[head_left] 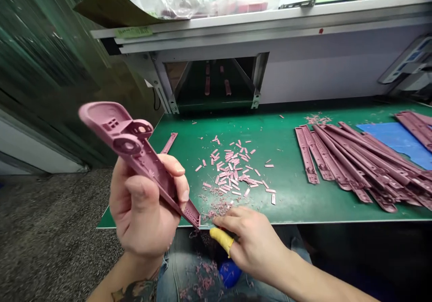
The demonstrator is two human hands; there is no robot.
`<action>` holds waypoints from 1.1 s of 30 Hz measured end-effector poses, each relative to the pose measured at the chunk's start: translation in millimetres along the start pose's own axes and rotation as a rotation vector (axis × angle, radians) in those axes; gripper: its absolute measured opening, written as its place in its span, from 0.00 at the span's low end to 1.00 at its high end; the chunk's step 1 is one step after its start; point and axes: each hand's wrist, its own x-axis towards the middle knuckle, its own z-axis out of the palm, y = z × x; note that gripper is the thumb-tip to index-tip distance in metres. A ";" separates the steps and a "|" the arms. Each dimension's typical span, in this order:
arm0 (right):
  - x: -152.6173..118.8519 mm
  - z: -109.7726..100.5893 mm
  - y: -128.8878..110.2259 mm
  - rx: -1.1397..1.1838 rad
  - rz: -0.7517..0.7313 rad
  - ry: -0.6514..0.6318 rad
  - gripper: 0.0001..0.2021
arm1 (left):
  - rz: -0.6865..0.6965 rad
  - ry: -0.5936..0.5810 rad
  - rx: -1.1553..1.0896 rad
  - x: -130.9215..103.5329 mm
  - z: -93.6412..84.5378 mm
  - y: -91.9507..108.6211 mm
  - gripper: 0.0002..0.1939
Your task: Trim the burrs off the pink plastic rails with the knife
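My left hand (145,207) is wrapped round a long mauve plastic moulding (148,158), raised in front of the bench's near left edge. The moulding is tilted, with its wide rounded end and two ring-shaped seats up at the left and its narrow end pointing down to the right. Close to that narrow end is my right hand (256,239), low at the bench edge, its fingers bent together. Its thumb wears a yellow finger cot (221,240). Whatever lies between its fingertips is hidden. Small mauve scraps (232,169) and fine shavings (218,208) lie just beyond it.
On the green bench (280,149), a pile of long mauve mouldings (364,158) lies at the right, partly over a blue sheet (405,142). A short mauve strip (169,142) rests at the left. Behind is a chute opening (216,83) beneath a shelf (236,27).
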 end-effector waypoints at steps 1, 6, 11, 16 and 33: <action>1.1 0.0 0.7 -0.017 -0.003 0.008 0.11 | 0.001 0.003 0.009 -3.3 2.2 2.4 0.13; 9.5 -2.6 6.2 -0.090 0.040 0.066 0.10 | -0.078 -0.047 0.027 -11.8 4.7 8.9 0.15; 12.1 -7.7 16.1 0.089 -0.010 0.042 0.10 | -0.161 -0.134 0.003 -6.9 -1.8 14.6 0.19; 7.7 -3.8 11.2 0.599 0.094 0.133 0.12 | -0.097 -0.036 -0.120 15.3 -11.3 7.9 0.13; 18.3 -74.7 17.2 0.591 -0.005 -0.099 0.15 | 0.385 -1.034 1.028 7.9 -73.0 -29.0 0.31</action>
